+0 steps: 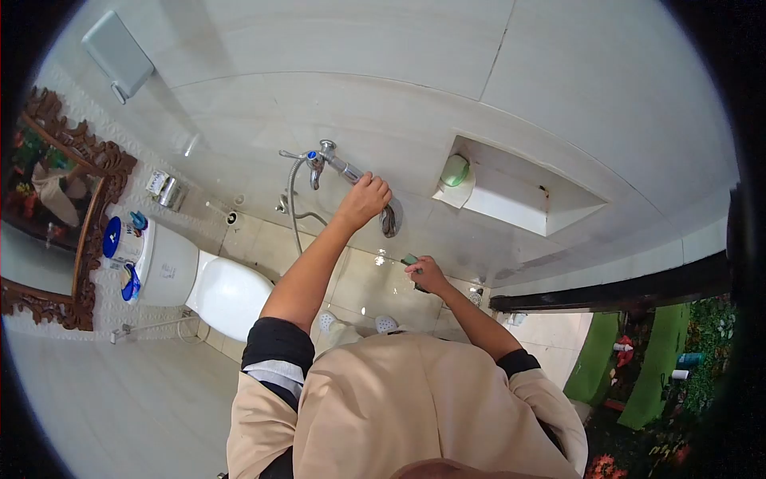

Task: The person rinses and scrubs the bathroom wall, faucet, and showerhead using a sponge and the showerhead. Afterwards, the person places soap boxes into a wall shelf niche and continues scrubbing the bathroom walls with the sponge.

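My left hand (367,199) is closed round the chrome shower or tap fitting (343,168) on the tiled wall, just right of a tap with a blue mark (313,156). Below this hand a dark, shiny piece (388,221) shows against the wall; I cannot make out what it is. A silver hose (292,191) hangs beside the tap. Lower and to the right, my right hand (429,275) is closed on a small green item (410,259), perhaps a scrubbing pad, over the wet floor.
A white toilet (235,297) stands at the left, with a blue-lidded tub (114,237) on its cistern. A carved-frame mirror (56,207) hangs beyond. The wall niche (511,199) holds a green round item (455,170). A dark door frame (606,292) is at the right.
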Available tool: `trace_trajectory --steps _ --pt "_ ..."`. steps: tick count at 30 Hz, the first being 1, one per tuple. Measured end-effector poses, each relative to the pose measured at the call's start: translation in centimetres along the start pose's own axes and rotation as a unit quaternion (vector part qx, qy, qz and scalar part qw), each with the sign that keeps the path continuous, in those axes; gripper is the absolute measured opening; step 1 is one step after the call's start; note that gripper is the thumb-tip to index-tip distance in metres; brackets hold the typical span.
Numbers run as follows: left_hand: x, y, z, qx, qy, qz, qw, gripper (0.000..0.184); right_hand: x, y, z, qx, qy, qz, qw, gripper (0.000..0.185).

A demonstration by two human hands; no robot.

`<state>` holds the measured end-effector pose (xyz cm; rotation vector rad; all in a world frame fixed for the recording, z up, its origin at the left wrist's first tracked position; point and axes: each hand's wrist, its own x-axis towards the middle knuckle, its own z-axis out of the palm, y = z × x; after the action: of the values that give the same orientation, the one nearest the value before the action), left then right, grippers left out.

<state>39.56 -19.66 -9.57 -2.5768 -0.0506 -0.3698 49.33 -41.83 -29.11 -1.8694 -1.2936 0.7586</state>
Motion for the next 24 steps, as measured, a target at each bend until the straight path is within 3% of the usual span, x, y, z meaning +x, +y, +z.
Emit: trace_trajectory --steps 6,8,10,24 --pt "-0.8 0.4 1.4 0.027 -0.073 0.026 0.997 0.012 -0.8 -0.3 -1.1 -0.022 -0.022 0.043 0.999 0.019" --pt "-1.0 0.5 1.6 0.096 -0.109 0.02 0.989 0.014 -0.8 -0.6 -1.4 0.0 -0.032 0.064 0.997 0.019" --pt "-1.3 0.6 2.8 0.105 -0.105 0.015 0.989 0.015 -0.7 0.1 -0.9 -0.011 0.006 0.041 0.999 0.015" --pt "-2.2 0.8 3.8 0.156 -0.122 0.009 0.98 0.023 -0.6 -0.8 -1.7 -0.008 -0.019 0.038 0.999 0.018"
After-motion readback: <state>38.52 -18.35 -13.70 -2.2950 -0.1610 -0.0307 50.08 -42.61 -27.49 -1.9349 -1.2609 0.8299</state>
